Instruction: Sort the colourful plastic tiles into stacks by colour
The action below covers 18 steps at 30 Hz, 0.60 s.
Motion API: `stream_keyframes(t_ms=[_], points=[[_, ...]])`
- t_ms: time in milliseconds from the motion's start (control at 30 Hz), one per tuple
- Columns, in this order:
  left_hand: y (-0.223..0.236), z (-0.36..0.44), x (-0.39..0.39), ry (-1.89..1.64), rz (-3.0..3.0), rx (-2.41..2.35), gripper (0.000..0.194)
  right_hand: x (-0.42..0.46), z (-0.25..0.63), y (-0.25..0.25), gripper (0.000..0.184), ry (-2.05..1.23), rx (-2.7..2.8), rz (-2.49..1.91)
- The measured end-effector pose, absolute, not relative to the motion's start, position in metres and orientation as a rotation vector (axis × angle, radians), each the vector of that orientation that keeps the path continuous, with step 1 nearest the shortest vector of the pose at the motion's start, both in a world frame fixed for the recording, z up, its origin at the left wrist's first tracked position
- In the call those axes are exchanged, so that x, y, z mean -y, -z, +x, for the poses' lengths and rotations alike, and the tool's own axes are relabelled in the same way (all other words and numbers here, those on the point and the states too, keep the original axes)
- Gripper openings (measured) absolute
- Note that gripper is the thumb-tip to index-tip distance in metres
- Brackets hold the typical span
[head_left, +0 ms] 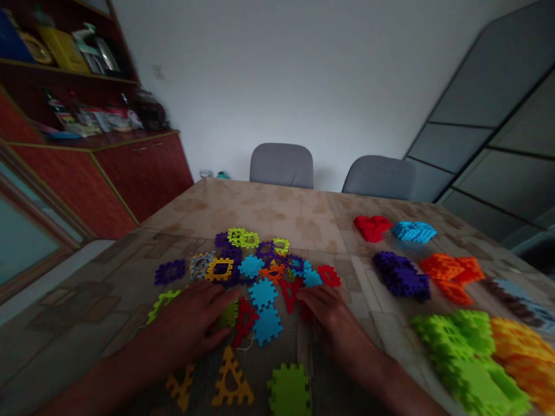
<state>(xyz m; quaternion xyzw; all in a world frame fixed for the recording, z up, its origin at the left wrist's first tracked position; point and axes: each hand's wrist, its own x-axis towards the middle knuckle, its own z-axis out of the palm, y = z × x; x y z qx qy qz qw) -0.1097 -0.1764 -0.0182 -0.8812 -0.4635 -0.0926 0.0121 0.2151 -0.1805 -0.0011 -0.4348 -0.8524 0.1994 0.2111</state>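
Loose toothed plastic pieces lie in a scattered heap at the middle of the table. My left hand (191, 316) is over the heap's near left side, fingers stretched and thumb apart. Beside its fingertips is a lime green square piece (229, 315), partly covered. My right hand (329, 312) rests at the heap's right edge, fingers reaching forward, close to a red triangle piece (290, 293) and a light blue piece (313, 278). Whether its fingertips press on a piece is hidden. Between the hands lie light blue square pieces (266, 325) and a red piece (245, 321).
Sorted piles stand at the right: red (372, 228), light blue (414, 231), purple (401, 276), orange (451, 274), lime green (470, 361) and yellow (526, 361). Nearest me lie a yellow triangle (232, 384) and a green square (289, 390). Two grey chairs (281, 164) are behind the table.
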Motion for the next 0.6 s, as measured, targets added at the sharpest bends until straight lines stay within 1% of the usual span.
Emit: stream_keyframes(t_ms=[100, 167, 267, 400, 467, 600], points=[[0.018, -0.111, 0.176, 0.363, -2.712, 1.358, 0.047, 0.162, 0.211, 0.005, 0.066, -0.474, 2.386, -1.271], [0.019, -0.113, 0.176, 0.416, -2.693, 1.336, 0.051, 0.154, 0.211, 0.008, 0.067, -0.434, 2.361, -1.309], [0.020, -0.115, 0.177, 0.506, -2.672, 1.401, 0.051, 0.146, 0.217, 0.009, 0.062, -0.411, 2.338, -1.346], [0.018, -0.107, 0.177, 0.713, -2.728, 1.561, 0.038, 0.139, 0.221, 0.011, 0.058, -0.404, 2.368, -1.343], [0.018, -0.102, 0.176, 0.733, -2.769, 1.616, 0.035, 0.138, 0.219, 0.012, 0.054, -0.397, 2.379, -1.329], [0.024, -0.103, 0.175, 0.732, -2.806, 1.577, 0.035, 0.144, 0.216, 0.011, 0.047, -0.411, 2.412, -1.267]])
